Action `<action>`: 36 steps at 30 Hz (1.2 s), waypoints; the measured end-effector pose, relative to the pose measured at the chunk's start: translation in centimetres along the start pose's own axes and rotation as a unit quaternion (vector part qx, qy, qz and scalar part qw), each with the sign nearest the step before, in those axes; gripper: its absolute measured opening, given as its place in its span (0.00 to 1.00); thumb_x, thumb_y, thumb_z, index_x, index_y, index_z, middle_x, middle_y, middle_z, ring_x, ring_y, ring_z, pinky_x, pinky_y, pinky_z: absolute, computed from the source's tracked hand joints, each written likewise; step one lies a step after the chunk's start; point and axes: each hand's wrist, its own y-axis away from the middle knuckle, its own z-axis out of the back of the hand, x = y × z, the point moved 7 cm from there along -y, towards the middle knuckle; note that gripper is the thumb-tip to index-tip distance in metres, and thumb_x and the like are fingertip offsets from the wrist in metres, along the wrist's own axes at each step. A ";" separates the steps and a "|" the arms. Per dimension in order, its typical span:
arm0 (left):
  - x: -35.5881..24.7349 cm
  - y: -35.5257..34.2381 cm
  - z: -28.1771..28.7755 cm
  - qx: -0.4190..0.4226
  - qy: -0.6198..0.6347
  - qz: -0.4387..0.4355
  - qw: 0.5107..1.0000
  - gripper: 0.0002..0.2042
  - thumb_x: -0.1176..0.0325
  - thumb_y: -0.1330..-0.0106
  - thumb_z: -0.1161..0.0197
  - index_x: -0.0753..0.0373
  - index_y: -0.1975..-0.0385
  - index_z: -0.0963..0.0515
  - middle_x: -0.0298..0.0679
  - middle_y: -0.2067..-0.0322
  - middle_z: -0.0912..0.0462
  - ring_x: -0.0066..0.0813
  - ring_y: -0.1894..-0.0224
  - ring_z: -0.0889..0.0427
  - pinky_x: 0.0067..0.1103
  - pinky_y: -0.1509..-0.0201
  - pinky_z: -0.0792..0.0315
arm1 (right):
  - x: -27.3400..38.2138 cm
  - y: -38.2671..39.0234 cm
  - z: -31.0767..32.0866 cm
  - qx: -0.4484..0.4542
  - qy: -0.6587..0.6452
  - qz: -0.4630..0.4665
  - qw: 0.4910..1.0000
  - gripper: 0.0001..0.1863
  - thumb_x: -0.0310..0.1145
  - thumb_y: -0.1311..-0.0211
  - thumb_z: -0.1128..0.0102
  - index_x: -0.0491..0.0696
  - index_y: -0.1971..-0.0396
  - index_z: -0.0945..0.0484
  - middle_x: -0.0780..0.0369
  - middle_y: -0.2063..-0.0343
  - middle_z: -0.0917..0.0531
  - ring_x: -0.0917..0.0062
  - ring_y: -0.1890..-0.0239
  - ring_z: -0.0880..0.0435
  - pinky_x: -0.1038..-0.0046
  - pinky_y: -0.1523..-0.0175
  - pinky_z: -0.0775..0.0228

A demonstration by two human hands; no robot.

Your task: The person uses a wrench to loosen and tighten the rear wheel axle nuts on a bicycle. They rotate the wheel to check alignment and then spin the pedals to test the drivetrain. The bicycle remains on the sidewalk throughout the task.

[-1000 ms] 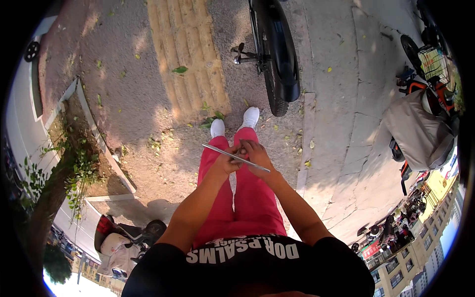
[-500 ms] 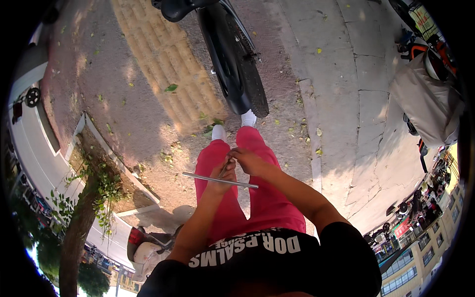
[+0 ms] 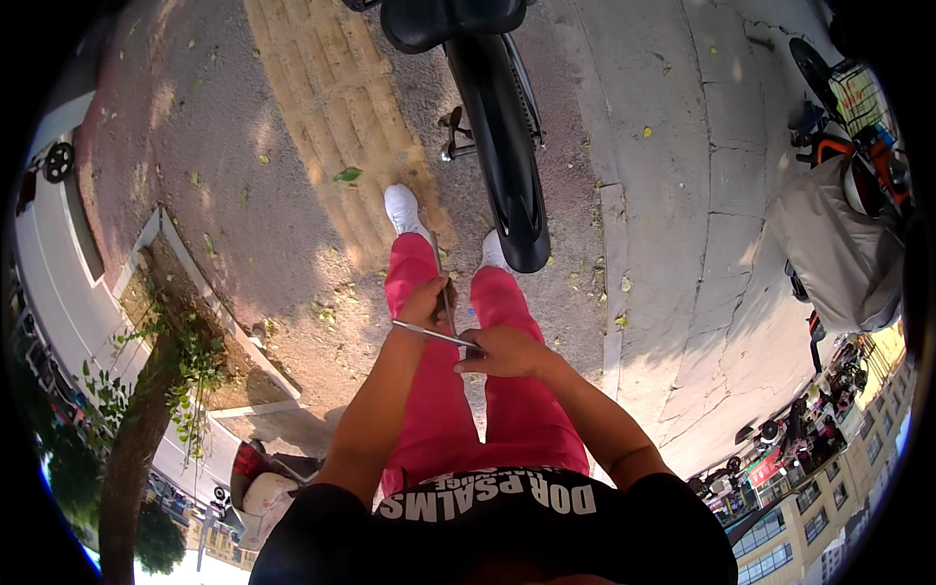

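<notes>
Fingers of our left hand (image 3: 425, 305) gripped a metal T-bar (image 3: 419, 330) by its stem; our right hand (image 3: 505, 352) pinched its crosspiece; a black bicycle (image 3: 502, 146) stood farther off.

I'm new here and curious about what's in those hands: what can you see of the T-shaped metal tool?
The T-shaped tool is slim, silver-grey and shiny, apparently metal. Its straight crossbar slants in front of the person's legs, its left end over the left wrist. The right hand grips near its right end. The thin shaft passes the left hand, whose fingers touch it, and points toward the left shoe. Its tip is too small to make out.
</notes>
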 end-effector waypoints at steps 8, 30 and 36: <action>-3.2 -3.6 -0.7 0.022 0.046 0.009 0.999 0.12 0.59 0.35 0.47 0.61 0.75 0.31 0.39 0.85 0.27 0.25 0.90 0.34 0.21 0.87 0.42 | -2.3 -5.0 0.4 -0.223 -0.189 -0.107 0.950 0.15 0.39 0.37 0.48 0.39 0.68 0.26 0.53 0.82 0.25 0.62 0.76 0.23 0.69 0.69 0.35; 13.1 -10.3 1.0 -0.092 0.195 -0.147 0.965 0.09 0.60 0.35 0.46 0.59 0.69 0.31 0.34 0.80 0.25 0.21 0.84 0.31 0.18 0.83 0.37 | -20.1 -2.8 -7.8 -0.328 -0.261 -0.089 0.904 0.14 0.34 0.32 0.56 0.41 0.75 0.30 0.62 0.88 0.32 0.79 0.85 0.33 0.72 0.79 0.43; 18.6 -13.5 1.3 -0.083 0.143 -0.189 0.968 0.07 0.68 0.34 0.47 0.64 0.61 0.29 0.36 0.74 0.22 0.21 0.78 0.27 0.18 0.77 0.33 | -26.5 -4.2 -13.1 -0.373 -0.409 -0.044 0.832 0.11 0.33 0.32 0.58 0.42 0.69 0.29 0.67 0.83 0.31 0.86 0.80 0.34 0.80 0.75 0.42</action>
